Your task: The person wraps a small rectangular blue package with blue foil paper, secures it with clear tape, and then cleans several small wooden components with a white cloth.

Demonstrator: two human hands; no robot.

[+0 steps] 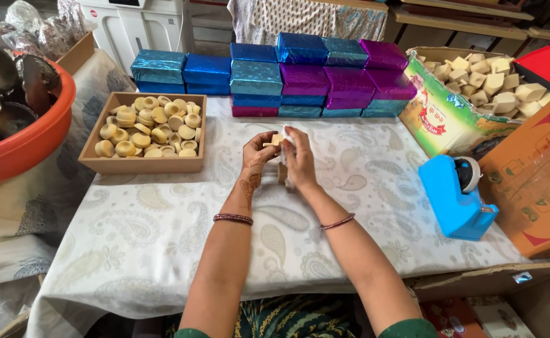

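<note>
My left hand point(257, 158) and my right hand point(300, 161) meet over the middle of a table covered with a white patterned cloth point(162, 238). Together they pinch a small pale wooden piece point(277, 139) with a bit of clear or white wrapping against it. Another small wooden piece point(282, 173) stands on the cloth just under my right palm, mostly hidden. To the left sits a shallow brown tray point(142, 165) filled with several round pale wooden pieces.
Stacks of shiny blue, teal and purple wrapped boxes point(300, 78) line the far edge. A blue tape dispenser point(456, 197) sits at right, beside an orange carton point(531, 181) and a box of pale blocks point(488, 78). An orange tub point(21, 147) stands left.
</note>
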